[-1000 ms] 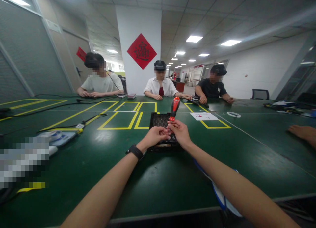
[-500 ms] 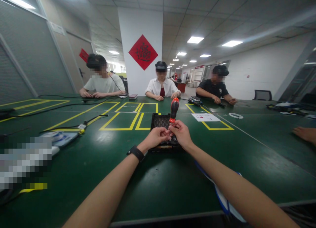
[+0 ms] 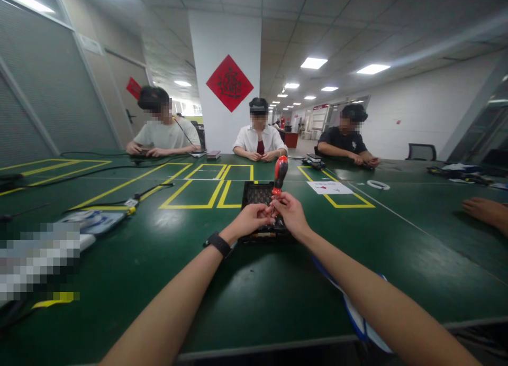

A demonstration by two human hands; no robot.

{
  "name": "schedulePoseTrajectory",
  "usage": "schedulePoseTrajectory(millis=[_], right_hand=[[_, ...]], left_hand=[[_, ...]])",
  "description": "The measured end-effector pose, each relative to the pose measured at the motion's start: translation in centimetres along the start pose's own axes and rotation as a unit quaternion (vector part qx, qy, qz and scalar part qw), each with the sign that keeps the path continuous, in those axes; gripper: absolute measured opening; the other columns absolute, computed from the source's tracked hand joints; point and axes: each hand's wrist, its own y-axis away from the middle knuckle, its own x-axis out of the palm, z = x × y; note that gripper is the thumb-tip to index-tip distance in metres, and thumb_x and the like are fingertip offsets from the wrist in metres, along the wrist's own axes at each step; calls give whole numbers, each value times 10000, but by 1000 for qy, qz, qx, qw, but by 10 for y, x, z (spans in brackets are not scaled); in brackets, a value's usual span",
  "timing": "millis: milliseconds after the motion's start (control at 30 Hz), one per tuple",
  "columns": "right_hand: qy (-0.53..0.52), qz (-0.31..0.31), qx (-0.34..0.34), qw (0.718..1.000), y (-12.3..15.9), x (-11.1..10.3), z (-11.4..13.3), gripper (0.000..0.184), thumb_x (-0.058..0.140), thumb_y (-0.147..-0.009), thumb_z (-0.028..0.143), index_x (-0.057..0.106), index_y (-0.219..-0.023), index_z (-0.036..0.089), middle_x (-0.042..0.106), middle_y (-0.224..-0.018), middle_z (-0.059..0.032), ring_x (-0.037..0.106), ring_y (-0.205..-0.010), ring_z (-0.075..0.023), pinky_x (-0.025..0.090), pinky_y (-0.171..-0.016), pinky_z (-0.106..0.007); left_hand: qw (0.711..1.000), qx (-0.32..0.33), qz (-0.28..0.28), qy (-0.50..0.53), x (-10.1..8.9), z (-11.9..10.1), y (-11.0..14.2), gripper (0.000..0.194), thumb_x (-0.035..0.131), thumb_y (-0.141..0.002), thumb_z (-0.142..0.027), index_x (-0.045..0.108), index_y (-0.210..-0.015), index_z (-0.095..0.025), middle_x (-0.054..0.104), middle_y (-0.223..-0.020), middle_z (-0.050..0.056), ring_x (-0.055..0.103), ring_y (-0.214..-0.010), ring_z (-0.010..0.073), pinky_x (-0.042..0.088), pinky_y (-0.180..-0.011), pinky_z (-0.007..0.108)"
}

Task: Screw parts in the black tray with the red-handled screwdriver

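A red and black screwdriver (image 3: 280, 174) stands handle up over a black tool case (image 3: 257, 195) on the green table (image 3: 246, 281). My right hand (image 3: 290, 213) is closed around its lower end, below the handle. My left hand (image 3: 249, 219), with a black watch on the wrist, pinches at the same spot right beside it. The shaft and tip are hidden by my fingers. Both hands hover over the near part of the case.
Three people sit along the far edge, hands on the table. Another person's hand (image 3: 482, 210) rests at the right. Yellow tape rectangles (image 3: 206, 189), a black cable (image 3: 119, 201), a white sheet (image 3: 329, 187) and a white ring (image 3: 378, 184) lie on the table.
The screwdriver handle has turned in my fingers, showing black and then red again. My hands stay in the same spot over the case. The far people's hands shifted slightly.
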Motion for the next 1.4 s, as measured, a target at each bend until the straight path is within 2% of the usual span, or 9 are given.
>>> schedulePoseTrajectory(millis=[133,367,567,733,933,1133,1267,1400], right_hand=[[-9,10,1,1000,0,1,-1,256,607,-706,354,501,-855,175,581,-737,5,593,-585,-101,472,-512,-215],[4,10,15,1000,1,-1,3,345,534,-748,419,588,-952,145,627,-777,-41,556,-554,-83,475,-534,-232],[11,-29,13,999,1,1,4,300,614,-686,383,604,-855,134,607,-647,-10,514,-481,-76,433,-441,-204],[-7,-40,10,999,2,3,1,266,660,-648,337,594,-817,141,603,-625,0,533,-485,-86,443,-434,-207],[-17,-27,7,999,2,3,2,288,600,-706,367,598,-888,143,635,-702,-26,574,-567,-102,461,-484,-213],[-26,34,33,999,0,0,5,367,591,-712,364,578,-1013,154,661,-828,-63,602,-661,-123,489,-552,-236],[-28,18,53,998,0,-2,4,312,635,-672,329,598,-922,147,661,-796,-59,582,-582,-110,489,-517,-238],[-21,-15,46,999,0,-1,2,283,670,-628,330,597,-827,142,652,-739,-42,569,-551,-105,491,-530,-245]], left_hand=[[1000,0,-10,-14,0,2,1,272,640,-646,-356,524,-650,-110,439,-545,-55,378,-494,51,291,-473,170],[998,-1,54,46,-2,-2,1,250,572,-722,-330,606,-764,-85,623,-708,46,534,-618,104,395,-587,209],[1000,-3,-3,10,1,-2,0,286,660,-632,-353,604,-742,-95,590,-642,17,508,-571,90,400,-559,207],[1000,-8,-14,17,4,0,-1,323,701,-570,-364,575,-710,-102,563,-641,-2,491,-567,84,394,-550,203],[1000,3,-6,11,3,-1,0,281,631,-658,-359,569,-721,-93,515,-620,-23,445,-550,70,368,-537,188],[999,36,17,-10,-1,-3,0,278,533,-752,-340,607,-840,-87,598,-752,24,514,-678,114,408,-646,213],[999,31,21,-11,-1,2,-2,265,536,-750,-346,616,-774,-95,617,-770,39,540,-716,129,419,-697,230],[1000,5,-1,24,2,4,-3,282,617,-679,-348,613,-813,-100,606,-715,26,529,-637,109,425,-631,224]])
